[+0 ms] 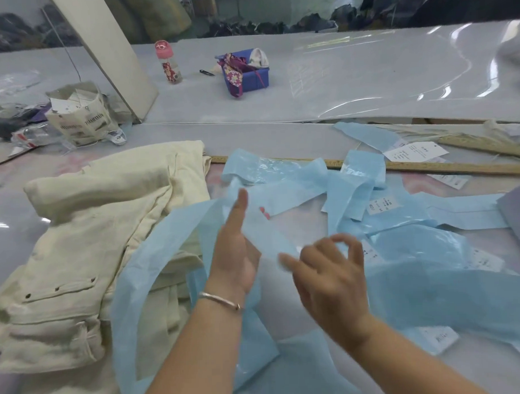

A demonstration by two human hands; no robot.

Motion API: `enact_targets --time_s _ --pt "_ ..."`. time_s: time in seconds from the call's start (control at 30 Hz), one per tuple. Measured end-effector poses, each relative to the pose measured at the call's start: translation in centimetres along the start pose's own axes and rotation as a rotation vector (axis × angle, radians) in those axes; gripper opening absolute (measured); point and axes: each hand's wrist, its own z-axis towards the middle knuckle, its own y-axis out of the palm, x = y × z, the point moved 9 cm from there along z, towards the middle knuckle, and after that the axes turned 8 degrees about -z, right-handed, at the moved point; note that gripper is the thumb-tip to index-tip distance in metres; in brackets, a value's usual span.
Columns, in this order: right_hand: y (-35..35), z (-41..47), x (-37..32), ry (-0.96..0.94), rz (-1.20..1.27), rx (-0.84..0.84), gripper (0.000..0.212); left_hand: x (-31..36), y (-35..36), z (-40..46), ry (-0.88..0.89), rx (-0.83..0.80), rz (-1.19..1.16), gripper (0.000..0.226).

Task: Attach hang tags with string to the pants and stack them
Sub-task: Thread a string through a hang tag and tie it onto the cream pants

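Grey table (279, 107): cream pants (92, 232) untagged, unstacked; left hand (234, 250) open under blue strip (263, 238), right hand (329, 271) blurred, grip unclear.

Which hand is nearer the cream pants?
Left. The left hand hovers just past the cream pants, at their right edge; the right hand is farther right, over blue strips.
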Motion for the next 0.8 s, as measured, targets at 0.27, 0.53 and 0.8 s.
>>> enact_targets --time_s 0.27,0.53,0.8 --pt "1.7 -4.5 2.1 0.318 0.37 -0.419 0.02 2.0 -0.2 -0.3 0.053 -0.078 0.034 0.04" --pt "4.6 -2.0 5.1 1.241 1.595 -0.525 0.042 -2.5 -0.2 -6.5 0.022 -0.221 0.541 0.026" --pt "2.2 -1.5 4.6 0.908 1.441 -0.393 0.017 0.0 2.9 -9.1 -0.127 -0.579 0.043 0.034"
